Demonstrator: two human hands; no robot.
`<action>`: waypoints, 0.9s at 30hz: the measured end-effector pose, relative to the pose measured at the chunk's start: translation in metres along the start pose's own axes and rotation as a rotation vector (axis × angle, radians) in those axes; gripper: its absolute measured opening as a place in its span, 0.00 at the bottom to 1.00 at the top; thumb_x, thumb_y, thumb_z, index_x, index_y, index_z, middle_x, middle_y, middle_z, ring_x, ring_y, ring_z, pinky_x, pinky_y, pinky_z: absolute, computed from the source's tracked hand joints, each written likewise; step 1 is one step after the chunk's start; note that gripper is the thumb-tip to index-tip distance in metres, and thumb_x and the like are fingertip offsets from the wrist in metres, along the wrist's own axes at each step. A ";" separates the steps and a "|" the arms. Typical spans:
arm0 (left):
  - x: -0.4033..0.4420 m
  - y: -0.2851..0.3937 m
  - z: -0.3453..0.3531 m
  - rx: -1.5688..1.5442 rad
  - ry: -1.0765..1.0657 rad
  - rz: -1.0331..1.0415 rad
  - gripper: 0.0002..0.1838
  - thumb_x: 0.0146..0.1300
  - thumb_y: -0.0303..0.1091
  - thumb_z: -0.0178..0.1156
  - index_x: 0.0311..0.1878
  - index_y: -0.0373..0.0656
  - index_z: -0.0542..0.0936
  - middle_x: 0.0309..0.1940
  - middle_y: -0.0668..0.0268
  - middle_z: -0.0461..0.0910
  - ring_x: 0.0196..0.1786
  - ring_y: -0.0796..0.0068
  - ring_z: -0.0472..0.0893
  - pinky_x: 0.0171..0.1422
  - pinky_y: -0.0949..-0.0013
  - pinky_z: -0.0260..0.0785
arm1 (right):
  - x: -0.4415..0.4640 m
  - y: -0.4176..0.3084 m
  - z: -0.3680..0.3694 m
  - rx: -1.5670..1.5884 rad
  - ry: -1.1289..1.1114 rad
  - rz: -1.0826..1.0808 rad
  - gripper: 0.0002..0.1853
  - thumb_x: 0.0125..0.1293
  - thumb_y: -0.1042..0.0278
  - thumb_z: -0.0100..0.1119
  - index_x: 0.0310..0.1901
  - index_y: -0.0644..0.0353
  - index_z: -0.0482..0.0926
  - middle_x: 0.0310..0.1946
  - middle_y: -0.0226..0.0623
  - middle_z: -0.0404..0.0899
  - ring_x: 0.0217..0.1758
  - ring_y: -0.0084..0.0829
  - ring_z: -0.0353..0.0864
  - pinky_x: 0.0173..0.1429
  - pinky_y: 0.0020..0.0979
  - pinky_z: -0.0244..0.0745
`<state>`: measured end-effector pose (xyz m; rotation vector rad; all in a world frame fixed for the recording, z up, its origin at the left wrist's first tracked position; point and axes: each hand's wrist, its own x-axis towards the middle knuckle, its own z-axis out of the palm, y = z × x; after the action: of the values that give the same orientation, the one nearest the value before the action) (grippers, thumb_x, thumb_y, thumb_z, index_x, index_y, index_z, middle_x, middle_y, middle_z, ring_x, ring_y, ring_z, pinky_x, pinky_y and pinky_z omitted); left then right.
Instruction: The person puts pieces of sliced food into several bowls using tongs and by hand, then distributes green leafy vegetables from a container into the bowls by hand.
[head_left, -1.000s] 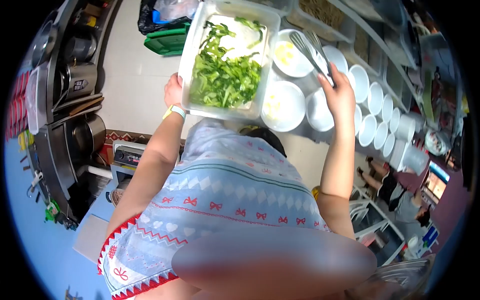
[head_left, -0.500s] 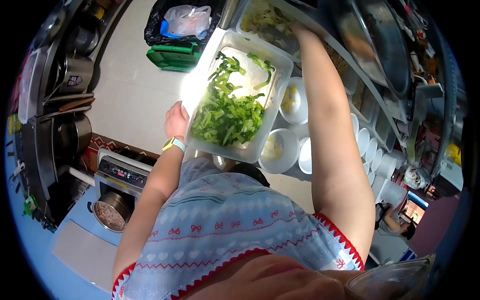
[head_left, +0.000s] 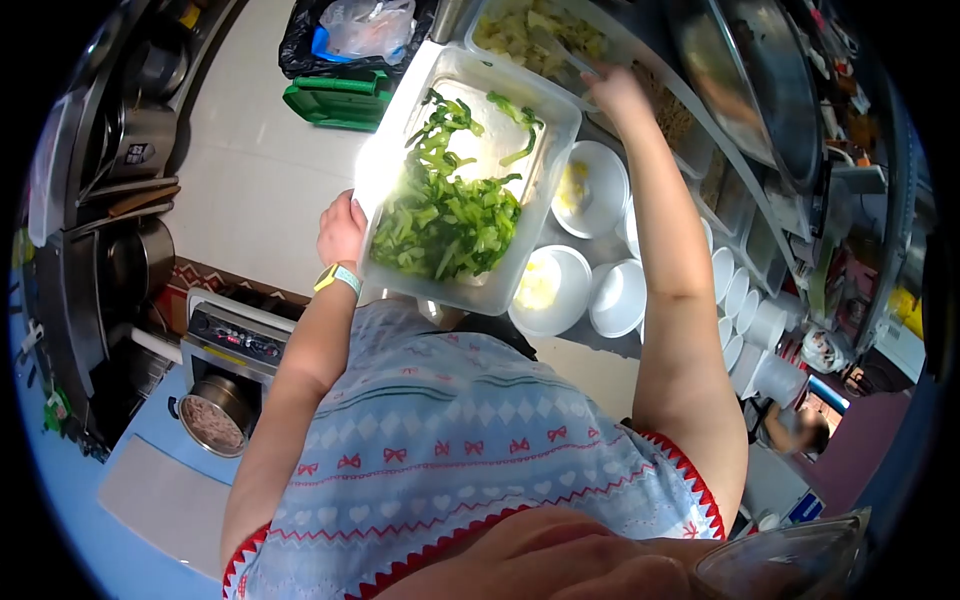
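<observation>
My right hand (head_left: 615, 92) is closed around what looks like the thin, shiny handle of a utensil (head_left: 565, 55), blurred at its far end. The utensil reaches over a clear bin of pale yellow chopped vegetables (head_left: 520, 35). Nearer to me, a translucent tub (head_left: 552, 190) holds chopped leafy greens (head_left: 440, 230), heaped toward its near side. Beside the tub's left wall is my left hand (head_left: 342, 228), fingers curled against a bright white edge; whether it grips anything there is hidden. White bowls (head_left: 592, 190) stand right of the tub, some with yellowish pieces inside.
A black-lined bin (head_left: 300, 40) with a green lid (head_left: 338, 100) stands on the floor ahead. At left are pots on shelves and a steel pot (head_left: 215, 415) on a blue surface. Large metal bowls (head_left: 765, 90) line the right. A person (head_left: 790, 428) is farther back.
My right hand has drawn back from inside the pale vegetable bin to its near right edge. The left hand stays beside the tub. The whole view has shifted slightly.
</observation>
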<state>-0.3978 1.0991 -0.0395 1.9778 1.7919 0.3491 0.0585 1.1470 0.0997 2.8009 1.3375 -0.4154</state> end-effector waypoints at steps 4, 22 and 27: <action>0.002 0.001 0.004 0.002 -0.018 0.005 0.15 0.73 0.44 0.46 0.56 0.54 0.77 0.51 0.65 0.81 0.54 0.57 0.77 0.56 0.54 0.72 | -0.035 -0.008 -0.030 -0.016 0.085 0.014 0.25 0.66 0.43 0.57 0.64 0.35 0.76 0.57 0.38 0.81 0.60 0.40 0.80 0.62 0.41 0.74; 0.017 -0.004 0.003 0.001 -0.064 -0.012 0.18 0.73 0.46 0.42 0.56 0.51 0.77 0.51 0.60 0.81 0.56 0.53 0.76 0.58 0.52 0.70 | -0.052 0.025 -0.016 0.152 0.080 0.020 0.25 0.66 0.42 0.56 0.63 0.35 0.77 0.56 0.37 0.81 0.59 0.41 0.80 0.62 0.40 0.74; 0.019 -0.007 0.004 0.002 -0.076 -0.012 0.19 0.74 0.46 0.41 0.57 0.51 0.76 0.51 0.60 0.81 0.56 0.52 0.76 0.59 0.52 0.70 | -0.053 0.036 -0.006 0.190 0.123 -0.003 0.27 0.65 0.39 0.56 0.63 0.38 0.78 0.55 0.39 0.82 0.58 0.41 0.80 0.61 0.39 0.73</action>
<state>-0.4001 1.1172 -0.0486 1.9539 1.7573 0.2654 0.0557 1.0848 0.1140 3.0248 1.3943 -0.3960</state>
